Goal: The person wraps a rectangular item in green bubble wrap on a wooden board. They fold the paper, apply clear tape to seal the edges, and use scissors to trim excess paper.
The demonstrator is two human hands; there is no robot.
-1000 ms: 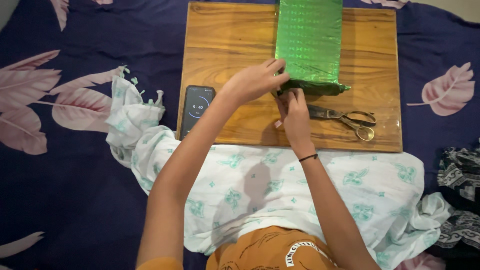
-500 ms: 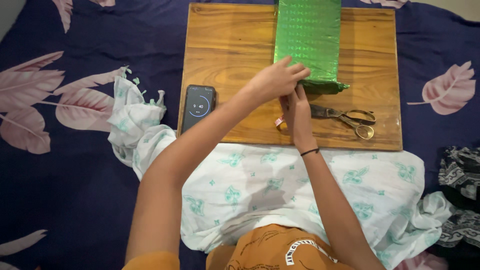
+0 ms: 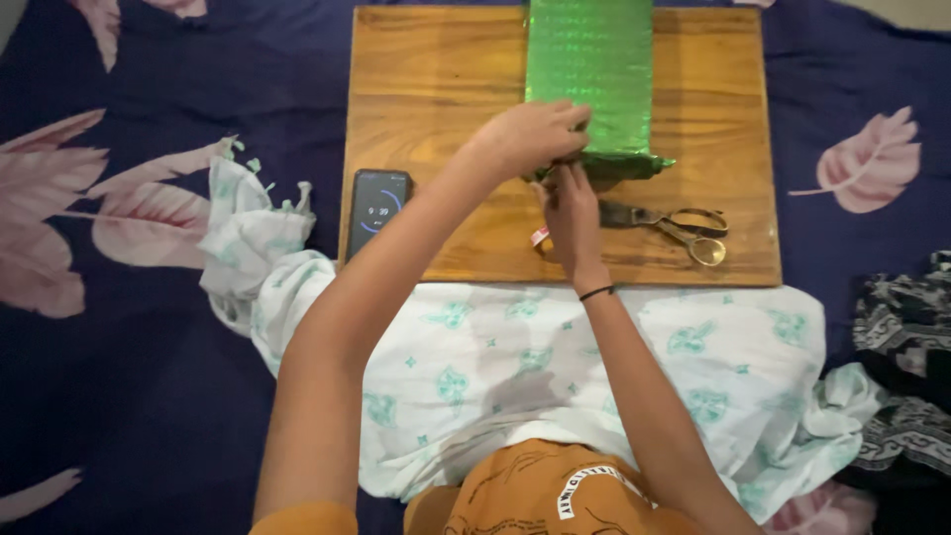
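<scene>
On wooden board (image 3: 436, 89) over dark floral bedsheet (image 3: 149, 396): left hand (image 3: 535, 136) and right hand (image 3: 570, 210) pinching green glittery sheet (image 3: 589, 69) at near edge, scissors (image 3: 674, 220) beside.

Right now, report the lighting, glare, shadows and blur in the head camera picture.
Head view: warm, dim indoor light; the green wrapping sheet glints with speckled glare; soft shadows fall on the wooden board beside the left hand and right hand; the scissors look slightly soft; the phone screen glows; picture corners darken.
</scene>
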